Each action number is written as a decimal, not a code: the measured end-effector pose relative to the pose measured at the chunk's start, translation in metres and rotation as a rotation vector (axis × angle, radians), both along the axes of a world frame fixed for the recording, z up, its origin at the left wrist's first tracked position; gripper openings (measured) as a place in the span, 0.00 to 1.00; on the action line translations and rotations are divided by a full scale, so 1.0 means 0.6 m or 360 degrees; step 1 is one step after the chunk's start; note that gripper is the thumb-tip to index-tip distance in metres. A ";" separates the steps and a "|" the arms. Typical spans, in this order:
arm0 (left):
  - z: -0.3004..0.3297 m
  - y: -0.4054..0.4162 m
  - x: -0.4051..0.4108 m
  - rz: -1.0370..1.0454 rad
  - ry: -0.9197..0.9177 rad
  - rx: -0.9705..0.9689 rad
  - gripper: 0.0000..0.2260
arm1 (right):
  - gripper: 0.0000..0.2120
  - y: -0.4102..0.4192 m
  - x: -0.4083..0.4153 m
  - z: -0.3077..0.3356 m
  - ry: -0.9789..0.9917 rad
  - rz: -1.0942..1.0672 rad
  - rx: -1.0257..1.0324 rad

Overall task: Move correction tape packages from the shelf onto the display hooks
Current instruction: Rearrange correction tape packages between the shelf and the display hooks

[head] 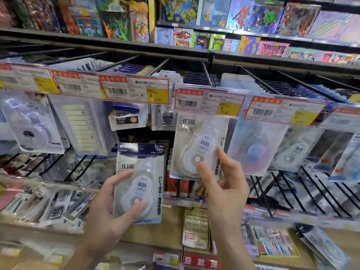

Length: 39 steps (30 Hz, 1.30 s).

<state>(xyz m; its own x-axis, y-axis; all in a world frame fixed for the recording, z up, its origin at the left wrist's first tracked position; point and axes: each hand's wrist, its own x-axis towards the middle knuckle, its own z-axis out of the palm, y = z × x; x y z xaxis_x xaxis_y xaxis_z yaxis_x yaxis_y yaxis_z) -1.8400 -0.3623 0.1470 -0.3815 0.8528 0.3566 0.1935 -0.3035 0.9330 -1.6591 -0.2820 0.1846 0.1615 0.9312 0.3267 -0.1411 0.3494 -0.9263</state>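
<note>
Fingers (128, 175) and thumb pinch correction tape package (139, 184).

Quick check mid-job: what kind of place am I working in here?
Most likely a stationery shop aisle: price tags clipped to display hooks, hung correction tape packages, and shelves of boxed toys above.

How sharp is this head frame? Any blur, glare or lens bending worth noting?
Head view: the centre is fairly sharp, and print on the package in the left hand reads; the right hand and its package are slightly softer. The edges smear, mostly lower left. The shelf edges bow from the wide lens. Plastic sleeves over the price tags show mild sheen. Lighting is even, without hard shadows.
</note>
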 end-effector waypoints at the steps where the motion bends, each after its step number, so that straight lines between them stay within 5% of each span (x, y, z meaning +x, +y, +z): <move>1: 0.000 0.000 0.000 -0.0008 -0.0022 -0.0002 0.25 | 0.17 -0.001 0.000 -0.002 0.0017 0.0008 -0.0009; 39: 0.009 0.005 -0.004 -0.0047 -0.0144 0.0044 0.25 | 0.21 0.112 -0.090 -0.022 0.0080 -0.0087 0.0055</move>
<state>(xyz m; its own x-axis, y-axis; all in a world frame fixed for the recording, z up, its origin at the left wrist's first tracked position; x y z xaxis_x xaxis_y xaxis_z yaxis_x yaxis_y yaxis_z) -1.8425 -0.3592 0.1526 -0.3881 0.8544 0.3455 0.0991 -0.3340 0.9373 -1.7131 -0.2150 0.1713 0.2286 0.9090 0.3486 -0.1668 0.3893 -0.9059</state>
